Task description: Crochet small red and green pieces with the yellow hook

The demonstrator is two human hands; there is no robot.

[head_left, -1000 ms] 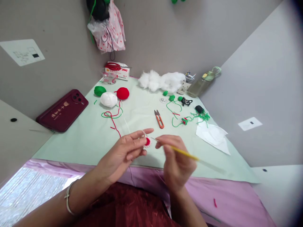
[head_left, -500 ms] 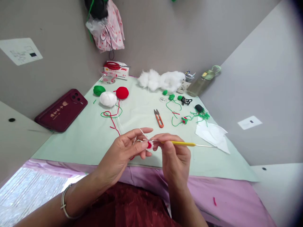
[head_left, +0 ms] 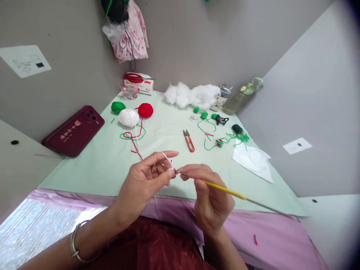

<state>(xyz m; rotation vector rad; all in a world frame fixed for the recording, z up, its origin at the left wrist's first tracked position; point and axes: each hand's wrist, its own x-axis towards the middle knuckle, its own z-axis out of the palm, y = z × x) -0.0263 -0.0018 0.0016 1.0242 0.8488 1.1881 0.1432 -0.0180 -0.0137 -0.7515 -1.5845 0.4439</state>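
Well, clock centre: the small red-and-white piece [head_left: 174, 171], mostly hidden by fingers; twelve is straight ahead.
Left hand [head_left: 142, 182]: at eight o'clock, thumb and finger pinched together on the piece, index finger raised.
Right hand [head_left: 212, 198]: at four o'clock, clamped round the yellow-handled hook [head_left: 224, 189], whose front end meets the piece.
White strand [head_left: 168, 159]: runs over the left index finger down to the piece. If that finger dropped, the yarn could slacken and a loop slide off the hook.
Hook tip: too covered to make out. A careless angle could split the yarn instead of catching it.
Hook's rear shaft: points between three and four o'clock, past the handle; a wide swing could snag it on the purple cloth [head_left: 239, 225].
Yarn balls: white ball [head_left: 128, 118] between ten and eleven o'clock, red ball [head_left: 145, 110] at eleven, green ball [head_left: 118, 107] just beside the white one. Red and green strands cross near them, the white one close by; a sharp pull might draw them into a knot.
Orange snips [head_left: 189, 141]: one o'clock, blades pointing away from the hands; a reach across without looking could graze them.
Grip: looks light; squeezing hard could distort so small a piece.
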